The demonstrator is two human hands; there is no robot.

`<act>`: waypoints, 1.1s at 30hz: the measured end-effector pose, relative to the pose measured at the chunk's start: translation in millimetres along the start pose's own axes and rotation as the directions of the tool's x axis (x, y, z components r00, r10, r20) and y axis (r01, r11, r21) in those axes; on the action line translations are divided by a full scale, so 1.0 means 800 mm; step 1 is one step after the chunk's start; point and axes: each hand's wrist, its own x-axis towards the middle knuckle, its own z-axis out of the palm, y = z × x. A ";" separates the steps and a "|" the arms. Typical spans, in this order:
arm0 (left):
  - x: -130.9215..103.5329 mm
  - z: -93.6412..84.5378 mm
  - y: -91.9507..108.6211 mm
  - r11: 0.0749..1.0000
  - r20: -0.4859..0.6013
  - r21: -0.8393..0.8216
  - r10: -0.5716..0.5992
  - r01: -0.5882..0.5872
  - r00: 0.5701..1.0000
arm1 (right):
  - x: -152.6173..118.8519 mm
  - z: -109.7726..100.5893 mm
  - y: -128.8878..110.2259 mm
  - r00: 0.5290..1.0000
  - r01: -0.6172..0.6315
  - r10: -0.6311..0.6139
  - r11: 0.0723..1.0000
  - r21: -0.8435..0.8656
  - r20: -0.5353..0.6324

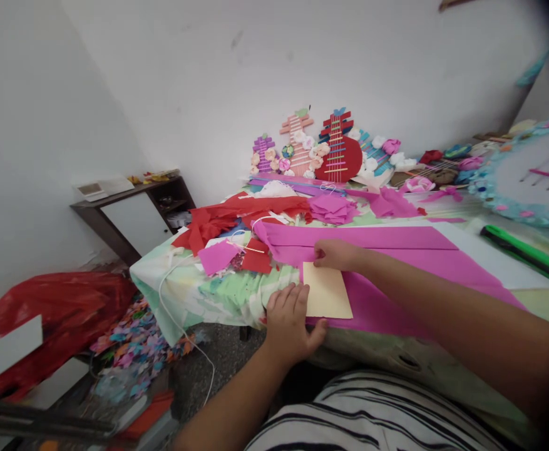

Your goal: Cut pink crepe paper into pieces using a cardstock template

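A pale yellow card (328, 294) lies on a large magenta sheet (396, 300) near the table's front edge. My left hand (293, 322) rests at the card's left edge, fingers extended and thumb apart, at its lower left corner. At the card's upper edge is my right hand (335, 255), its fingers curled together; whatever they pinch is too small to make out. A folded magenta strip (377, 238) runs behind that hand. White board or paper (481, 250) shows beneath the magenta sheet on the right.
Red crepe paper (213, 222) and magenta scraps (218, 257) lie on the left part of the table. A green cutter (528, 254) is at the right. Instrument-shaped decorations (337, 153) lean on the wall. A white cord (175, 319) hangs off the table's left side.
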 end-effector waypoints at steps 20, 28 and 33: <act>-0.002 0.001 -0.002 1.000 0.024 -0.004 -0.014 0.015 1.000 | 0.008 -0.005 -0.002 0.997 -0.071 0.075 0.992 0.102 -0.037; -0.002 0.001 -0.002 1.000 0.028 -0.008 -0.015 0.016 0.999 | 0.007 -0.008 -0.004 0.997 -0.076 0.078 0.993 0.089 -0.020; -0.002 0.001 -0.001 1.000 0.019 -0.013 -0.007 0.007 1.000 | 0.009 -0.007 -0.003 0.998 -0.060 0.062 0.995 0.078 -0.017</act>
